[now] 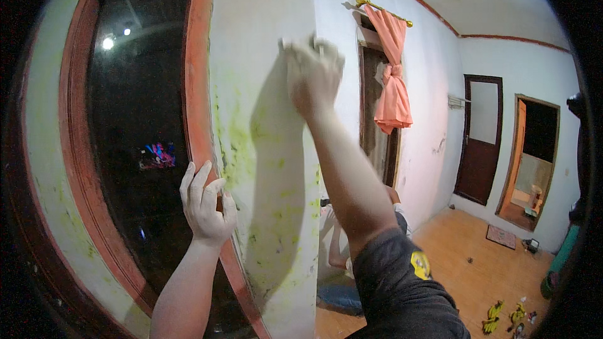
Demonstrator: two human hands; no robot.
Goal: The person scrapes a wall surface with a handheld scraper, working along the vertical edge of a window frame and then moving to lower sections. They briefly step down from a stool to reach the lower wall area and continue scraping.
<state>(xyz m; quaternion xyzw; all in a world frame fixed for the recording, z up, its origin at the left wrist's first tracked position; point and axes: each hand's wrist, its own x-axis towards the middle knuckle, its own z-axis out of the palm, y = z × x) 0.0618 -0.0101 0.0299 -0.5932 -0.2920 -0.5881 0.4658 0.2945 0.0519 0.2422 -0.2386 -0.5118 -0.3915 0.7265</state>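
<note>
Covered in pale dust, my right hand (314,75) is raised against the upper part of a white wall (278,160), near its corner. Its fingers are bent over a small flat object that is blurred and mostly hidden. Below, yellow-green stains and small dark marks spot the wall, and my arm's shadow falls across it. My left hand (208,207), also dusty, rests with its fingers apart on the orange-pink window frame (200,80) and holds nothing. Dark glass (136,103) with reflected lights fills the frame.
Past the corner, another person (341,254) is low down, partly hidden by my arm. A knotted salmon curtain (393,89) hangs from a gold rod (384,12). Farther off are a brown door (478,169) and a doormat (501,237). Yellow-and-black items (492,318) lie on the orange floor (447,254).
</note>
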